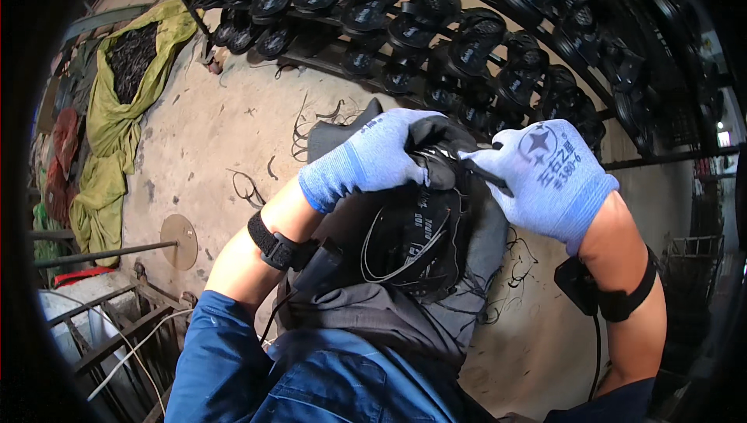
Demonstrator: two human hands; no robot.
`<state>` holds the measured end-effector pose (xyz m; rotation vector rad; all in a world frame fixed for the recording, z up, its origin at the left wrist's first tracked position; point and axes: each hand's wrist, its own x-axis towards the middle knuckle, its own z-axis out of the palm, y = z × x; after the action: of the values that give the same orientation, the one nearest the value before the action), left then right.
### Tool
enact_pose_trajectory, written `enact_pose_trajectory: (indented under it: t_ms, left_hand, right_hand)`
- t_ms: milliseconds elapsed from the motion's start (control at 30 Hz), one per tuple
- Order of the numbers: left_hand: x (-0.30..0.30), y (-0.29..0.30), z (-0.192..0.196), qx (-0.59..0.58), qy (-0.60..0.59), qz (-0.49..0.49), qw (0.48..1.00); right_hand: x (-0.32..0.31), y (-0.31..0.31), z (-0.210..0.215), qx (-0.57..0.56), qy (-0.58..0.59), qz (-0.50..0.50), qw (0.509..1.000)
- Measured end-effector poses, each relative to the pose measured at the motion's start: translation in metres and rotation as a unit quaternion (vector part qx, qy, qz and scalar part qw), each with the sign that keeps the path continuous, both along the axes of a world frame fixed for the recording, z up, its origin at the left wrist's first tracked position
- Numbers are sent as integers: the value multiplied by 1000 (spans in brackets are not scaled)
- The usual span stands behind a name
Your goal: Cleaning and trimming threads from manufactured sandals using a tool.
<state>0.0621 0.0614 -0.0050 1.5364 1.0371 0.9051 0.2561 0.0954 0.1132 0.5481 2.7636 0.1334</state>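
Note:
My left hand, in a light blue glove with black palm and fingers, is closed on a dark, glossy shoe-like piece above my lap. Most of that piece is hidden by the gloves. On its right side my right hand, gloved the same way, pinches with thumb and forefinger close to the piece's edge. What lies in that pinch is too small to make out. Beneath both hands, a black cloth-like item with white print rests on my lap, and a thin pale looped strip lies across it.
Racks of black sandals curve along the far side and right. A yellow-green sack full of dark scraps stands at far left. Thin black trimmings litter the floor. A metal frame with a pale cable is at lower left.

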Motion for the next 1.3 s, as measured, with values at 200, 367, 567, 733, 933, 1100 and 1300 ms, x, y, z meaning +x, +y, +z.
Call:
enact_pose_trajectory:
  t_ms: [200,367,567,733,933,1100,1300]
  left_hand:
    - [30,14,22,34,-117,-68,990]
    - [120,43,93,219,59,-307,924]
    - [216,2,13,52,13,-425,904]
    - [221,-1,-9,-169,-87,-363,912]
    - [216,-13,-11,-52,-84,-317,943]
    - [213,-16,-22,-9,-62,-291,955]
    - [215,-12,-27,46,-27,-284,957]
  right_hand:
    - [68,-47,-15,-20,289,-143,946]
    - [145,-128,-21,24,350,-396,848]
    - [185,-236,-120,-15,468,-583,665]
    - [179,-232,-123,27,502,-572,648]
    - [190,-236,-130,-31,501,-601,622]
    - [204,-207,-102,-44,400,-555,728]
    - [225,-184,-76,-128,306,-551,765]
